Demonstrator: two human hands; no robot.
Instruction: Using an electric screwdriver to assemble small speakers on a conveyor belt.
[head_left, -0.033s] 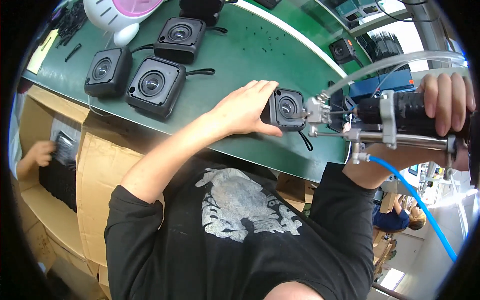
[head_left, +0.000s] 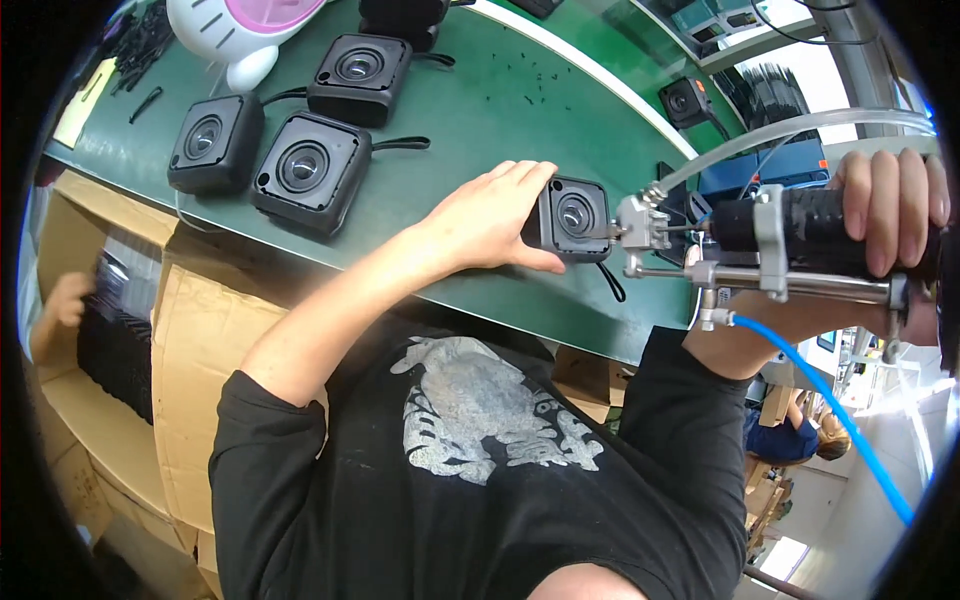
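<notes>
My left hand (head_left: 490,222) lies on the green table (head_left: 480,110) and grips a small black square speaker box (head_left: 572,216) from its left side. The box stands on edge with its round cone facing right. My right hand (head_left: 892,212) is wrapped around the black grip of a pneumatic screwdriver (head_left: 790,240), held level. The tool's metal nose (head_left: 628,232) touches the right face of the box. A blue air hose (head_left: 820,390) hangs from the tool and a clear tube (head_left: 790,130) arcs over it.
Three more black speaker boxes (head_left: 305,168), (head_left: 212,140), (head_left: 360,66) lie at the table's left, beside a white and pink round object (head_left: 240,28). Another speaker (head_left: 686,100) sits farther back. Cardboard boxes (head_left: 200,350) stand at left, with another person's hand (head_left: 62,300) inside one.
</notes>
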